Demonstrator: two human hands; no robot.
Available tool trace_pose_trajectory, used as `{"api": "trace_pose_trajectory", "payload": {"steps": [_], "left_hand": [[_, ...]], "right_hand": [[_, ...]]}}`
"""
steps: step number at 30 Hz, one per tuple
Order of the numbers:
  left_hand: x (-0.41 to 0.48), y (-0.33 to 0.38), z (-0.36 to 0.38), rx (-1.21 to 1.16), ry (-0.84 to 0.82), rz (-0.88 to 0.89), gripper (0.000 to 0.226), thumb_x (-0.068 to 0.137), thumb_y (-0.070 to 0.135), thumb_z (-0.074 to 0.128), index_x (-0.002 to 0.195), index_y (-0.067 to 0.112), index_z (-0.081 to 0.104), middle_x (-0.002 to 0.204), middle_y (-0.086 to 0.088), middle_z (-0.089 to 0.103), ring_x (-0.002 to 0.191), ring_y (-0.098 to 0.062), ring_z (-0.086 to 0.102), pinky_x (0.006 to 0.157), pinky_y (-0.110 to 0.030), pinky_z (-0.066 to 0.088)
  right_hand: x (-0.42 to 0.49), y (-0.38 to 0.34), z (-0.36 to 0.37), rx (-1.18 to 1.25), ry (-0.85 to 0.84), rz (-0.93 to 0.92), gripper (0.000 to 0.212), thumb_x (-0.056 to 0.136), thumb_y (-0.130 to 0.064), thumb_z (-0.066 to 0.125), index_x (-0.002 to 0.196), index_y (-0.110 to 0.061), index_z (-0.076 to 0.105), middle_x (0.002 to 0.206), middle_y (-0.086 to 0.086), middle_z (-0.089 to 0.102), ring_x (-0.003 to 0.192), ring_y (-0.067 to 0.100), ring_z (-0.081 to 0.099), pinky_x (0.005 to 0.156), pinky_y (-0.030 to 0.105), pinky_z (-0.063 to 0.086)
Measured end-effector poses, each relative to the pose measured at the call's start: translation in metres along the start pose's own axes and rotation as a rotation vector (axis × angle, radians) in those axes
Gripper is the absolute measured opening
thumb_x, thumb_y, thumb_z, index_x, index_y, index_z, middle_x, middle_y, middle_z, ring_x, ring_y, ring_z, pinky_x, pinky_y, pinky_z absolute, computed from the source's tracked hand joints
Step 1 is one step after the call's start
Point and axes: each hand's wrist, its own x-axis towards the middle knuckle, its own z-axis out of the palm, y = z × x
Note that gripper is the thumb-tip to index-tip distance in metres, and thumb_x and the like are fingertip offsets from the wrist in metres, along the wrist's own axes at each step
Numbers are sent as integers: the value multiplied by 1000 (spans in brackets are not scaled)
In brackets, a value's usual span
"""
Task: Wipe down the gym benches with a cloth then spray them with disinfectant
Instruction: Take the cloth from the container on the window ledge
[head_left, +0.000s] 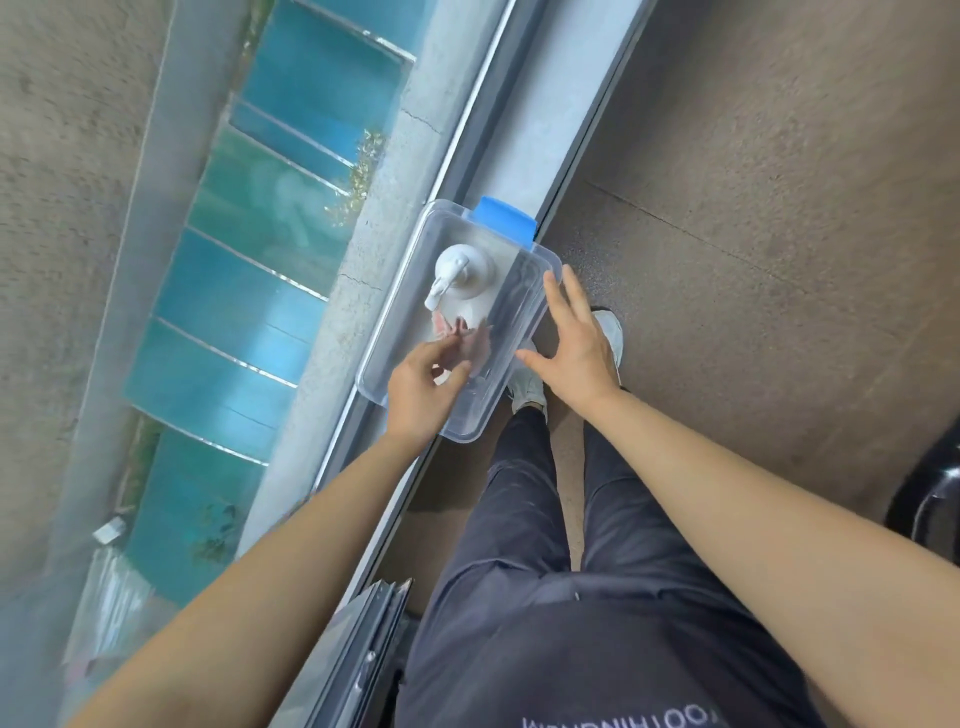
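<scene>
The spread right hand (576, 353) is bracing the bin (470, 421) at its right rim, seemingly steadying it, while the loosely curled left hand (421, 387) is hovering at the cloth (475, 340), grip unclear.

White spray bottle (460, 275) upright in clear box (467, 436), pink cloth (465, 335) beside it

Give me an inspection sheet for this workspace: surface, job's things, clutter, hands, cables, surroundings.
Surface: grey window ledge bearing a clear bin with a blue latch; the bin overhangs the ledge's inner edge.
Job's things: white spray bottle and pinkish cloth, both in the bin.
Clutter: nothing seen.
Hands: left hand at the cloth, grip unclear; right hand open, fingers straight beside the bin's rim.
Cables: nothing seen.
Surroundings: brown floor, window glass, black object at the right edge.
</scene>
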Motion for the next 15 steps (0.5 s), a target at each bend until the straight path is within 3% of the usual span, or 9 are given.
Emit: {"api": "trace_pose_trajectory", "payload": {"steps": [2, 4, 6, 8, 10, 12, 15], "left_hand": [[-14, 15, -11, -104, 54, -2, 17, 93, 23, 76, 109, 18, 78, 97, 7, 76, 86, -9, 69, 79, -33, 58], [-27, 30, -22, -175, 105, -9, 12, 96, 26, 72, 98, 16, 79, 88, 5, 77, 83, -15, 71, 77, -40, 59], [-39, 45, -34, -217, 144, 9, 15, 96, 27, 68, 94, 16, 79, 85, 6, 77, 80, -17, 71, 77, -42, 59], [-52, 64, -43, -235, 140, 71, 13, 94, 28, 68, 94, 20, 78, 87, 9, 77, 80, -18, 72, 76, -40, 59], [-65, 82, -50, -241, 99, 158, 8, 94, 23, 70, 92, 28, 76, 88, 13, 77, 80, -17, 71, 74, -37, 59], [-77, 100, -55, -257, 41, 241, 21, 94, 14, 72, 92, 35, 73, 87, 16, 76, 77, -13, 68, 72, -31, 57], [-92, 121, -57, -220, -55, 387, 22, 94, 13, 72, 98, 35, 74, 89, 15, 75, 76, -13, 66, 70, -26, 54]], "right_hand": [[1, -2, -9, 50, -36, 18, 98, 86, -25, 81, 162, -28, 19, 171, -6, 5, 154, 20, 20, 121, 32, 25], [-2, -6, -21, 74, -20, 28, 81, 85, -21, 80, 155, -24, 39, 167, -1, 24, 150, 22, 29, 118, 28, 23], [-12, -16, -36, 70, 45, 17, 58, 85, -23, 80, 139, -21, 60, 148, 1, 52, 136, 25, 46, 114, 31, 32], [-31, -32, -51, 168, 67, 21, 43, 85, -27, 80, 126, -21, 68, 124, -2, 68, 117, 17, 59, 105, 35, 47], [-57, -52, -64, 354, 8, 29, 37, 85, -27, 81, 121, -22, 71, 111, -6, 72, 104, 7, 66, 94, 25, 52], [-83, -71, -74, 443, -15, -8, 36, 86, -27, 81, 120, -23, 71, 109, -8, 73, 101, 3, 68, 86, 14, 51], [-119, -87, -85, 551, 32, -52, 37, 87, -23, 80, 123, -22, 70, 111, -7, 74, 101, 7, 69, 87, 16, 54]]}}
